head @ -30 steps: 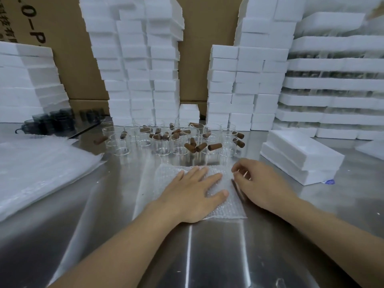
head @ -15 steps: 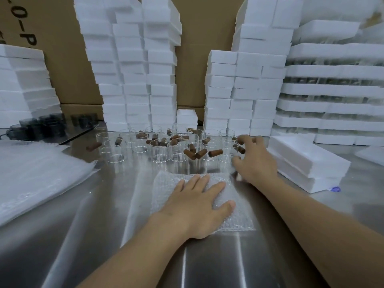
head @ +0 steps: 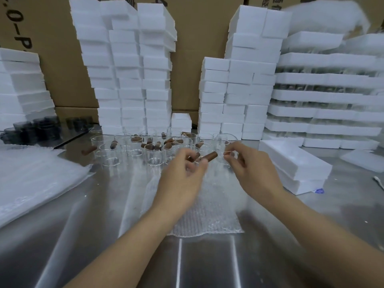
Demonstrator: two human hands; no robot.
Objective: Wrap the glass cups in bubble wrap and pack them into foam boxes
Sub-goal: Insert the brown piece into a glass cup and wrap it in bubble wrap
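A square bubble wrap sheet lies flat on the steel table in front of me. Behind it stands a cluster of clear glass cups with brown handles. My right hand pinches the rim of one clear glass cup at the cluster's right end, just above the table. My left hand hovers over the sheet's far edge with loosely curled fingers in front of the brown handles; I see nothing gripped in it. Two stacked foam boxes sit to the right.
A pile of bubble wrap sheets covers the left of the table, with dark glass cups behind it. Tall stacks of foam boxes and foam trays line the back and right, in front of cardboard cartons.
My left hand has lifted off the bubble wrap and moved toward the cups. My right hand reached into the cluster and now pinches a cup's rim.
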